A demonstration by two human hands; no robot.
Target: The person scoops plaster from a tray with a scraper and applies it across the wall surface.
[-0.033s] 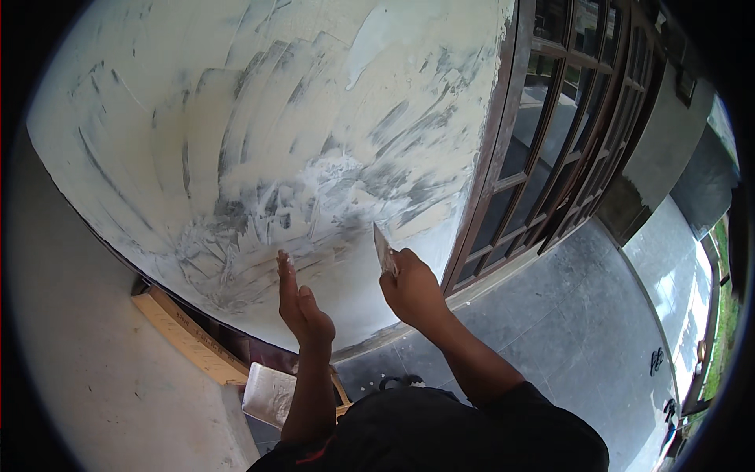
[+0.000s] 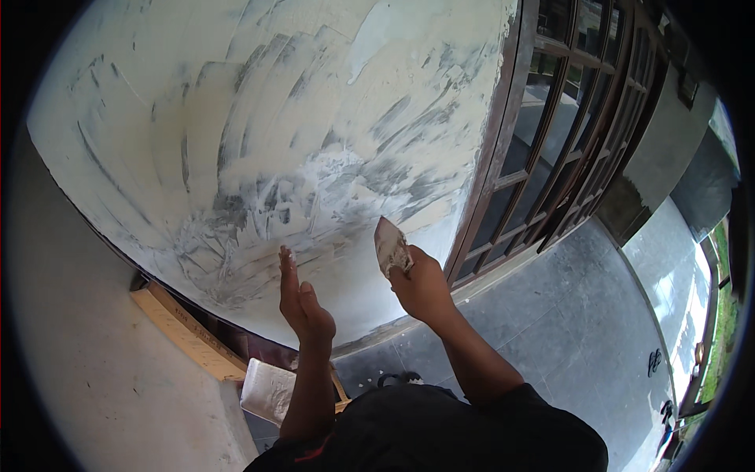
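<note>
My right hand point(image 2: 425, 289) grips a putty knife point(image 2: 391, 245), its blade pointing up and smeared with whitish filler. My fingers wrap its lower end, so the handle is hidden. My left hand point(image 2: 305, 308) is open beside it, fingers stretched upward and thumb apart, with white paste on the fingertips. Both hands are held before a wall point(image 2: 291, 118) coated with pale filler in sweeping strokes, grey patches showing through. I cannot tell whether the left fingertips touch the wall.
A white tub point(image 2: 266, 392) with pale paste stands by my left forearm. Left of it lies a long tan box point(image 2: 185, 330) along the wall's foot. A brown-framed glass door point(image 2: 543, 149) borders the wall on the right, above grey floor tiles point(image 2: 550, 315).
My right hand has shifted slightly right and turned the putty knife, so its smeared flat side now shows more broadly. My left hand has hardly moved.
</note>
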